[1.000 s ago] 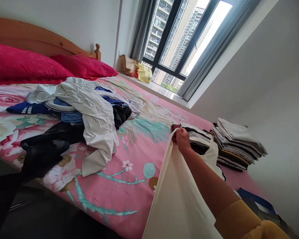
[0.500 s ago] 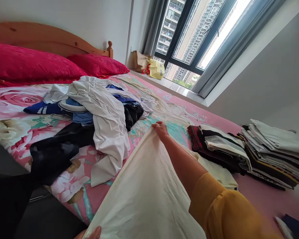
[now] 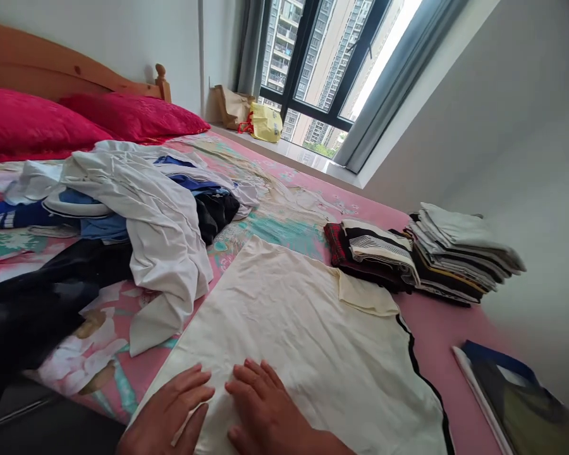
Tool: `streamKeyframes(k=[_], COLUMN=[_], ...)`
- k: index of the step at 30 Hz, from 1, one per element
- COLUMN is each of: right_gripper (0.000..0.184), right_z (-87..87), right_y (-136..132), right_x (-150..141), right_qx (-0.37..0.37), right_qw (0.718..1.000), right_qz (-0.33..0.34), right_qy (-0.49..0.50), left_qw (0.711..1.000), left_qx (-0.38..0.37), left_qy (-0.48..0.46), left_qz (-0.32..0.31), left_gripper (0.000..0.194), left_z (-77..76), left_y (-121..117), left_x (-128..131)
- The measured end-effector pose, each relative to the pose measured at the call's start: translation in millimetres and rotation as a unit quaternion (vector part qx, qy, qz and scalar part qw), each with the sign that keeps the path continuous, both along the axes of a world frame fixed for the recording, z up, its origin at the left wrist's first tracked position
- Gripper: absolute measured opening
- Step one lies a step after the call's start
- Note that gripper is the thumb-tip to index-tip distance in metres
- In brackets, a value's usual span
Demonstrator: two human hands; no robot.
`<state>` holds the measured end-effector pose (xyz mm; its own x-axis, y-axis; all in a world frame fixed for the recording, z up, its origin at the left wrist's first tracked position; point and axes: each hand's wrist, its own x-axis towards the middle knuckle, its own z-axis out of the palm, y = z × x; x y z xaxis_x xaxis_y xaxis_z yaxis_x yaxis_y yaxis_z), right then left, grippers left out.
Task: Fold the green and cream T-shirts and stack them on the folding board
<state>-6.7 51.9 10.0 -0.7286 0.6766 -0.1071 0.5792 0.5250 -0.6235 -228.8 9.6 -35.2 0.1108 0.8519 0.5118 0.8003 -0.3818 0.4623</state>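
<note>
A cream T-shirt (image 3: 294, 309) lies spread on the bed in front of me, with one short sleeve (image 3: 365, 294) toward the right and a black edge along its right side. My left hand (image 3: 171, 407) is over the shirt's near left part, fingers apart. Beside it, my right hand (image 3: 265, 404) lies flat on the cloth with its fingers stretched out. Neither hand grips anything. To the left, a crumpled white garment (image 3: 156, 221) lies on a heap with blue and black clothes (image 3: 217, 212).
Folded clothes stand in a stack (image 3: 459, 253) at the right, beside a smaller folded pile (image 3: 377, 249). More folded garments (image 3: 512, 392) lie at the near right. Red pillows (image 3: 137, 117) rest by the wooden headboard (image 3: 99, 79). Bags (image 3: 265, 121) stand on the window sill.
My right hand has let go of the shirt's far corner and come back near my left hand. The shirt now lies flat on the bed. The view has shifted to the right.
</note>
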Motion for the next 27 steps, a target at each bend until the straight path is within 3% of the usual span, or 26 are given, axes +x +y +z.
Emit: streamKeyframes(k=[3,6,8,10,13,16,18,19,20,21,23,25,27], right_gripper=[0.053,0.053,0.052,0.051,0.059,0.054,0.049,0.051,0.055,0.058,0.061,0.058,0.054], right_z=[-5.3,-8.7,-4.0,6.8,22.7,18.1,1.7,-8.1,-17.4,-24.9,-31.1,-24.4,-9.3], right_y=[13,57,94,129,152,127,94,78,64,53,40,35,32], right_x=[45,110,155,190,205,181,165,164,170,183,225,274,307], right_qx=[0.02,0.05,0.086,0.092,0.101,0.109,0.112,0.117,0.116,0.11,0.091,0.05,0.03], right_qw=[0.998,0.98,0.95,0.895,0.857,0.886,0.922,0.945,0.952,0.945,0.9,0.84,0.798], right_qz=[-0.036,-0.121,-0.229,-0.367,-0.447,-0.398,-0.318,-0.251,-0.226,-0.244,-0.356,-0.468,-0.528], right_qy=[-0.052,-0.147,-0.195,-0.236,-0.236,-0.21,-0.189,-0.173,-0.171,-0.186,-0.233,-0.27,-0.288], left_qw=[0.991,0.977,0.972,0.969,0.966,0.964,0.963,0.963,0.962,0.961,0.959,0.957,0.957], left_qx=[0.003,-0.022,-0.051,-0.064,-0.069,-0.07,-0.068,-0.069,-0.073,-0.078,-0.092,-0.1,-0.1], left_qy=[0.13,0.211,0.231,0.239,0.25,0.256,0.258,0.259,0.26,0.262,0.267,0.271,0.272], left_qz=[-0.031,-0.001,0.011,0.021,0.024,0.024,0.028,0.029,0.029,0.028,0.026,0.028,0.034], left_gripper=[0.036,0.049,0.055,0.056,0.056,0.057,0.057,0.058,0.058,0.058,0.059,0.061,0.063], left_z=[-7.7,-22.1,-27.9,-28.6,-24.6,-21.0,-20.5,-20.7,-21.2,-21.8,-23.0,-23.8,-23.8], left_y=[33,47,48,46,46,47,48,49,50,50,52,52,53], left_x=[15,14,12,11,13,15,16,16,16,15,14,14,15])
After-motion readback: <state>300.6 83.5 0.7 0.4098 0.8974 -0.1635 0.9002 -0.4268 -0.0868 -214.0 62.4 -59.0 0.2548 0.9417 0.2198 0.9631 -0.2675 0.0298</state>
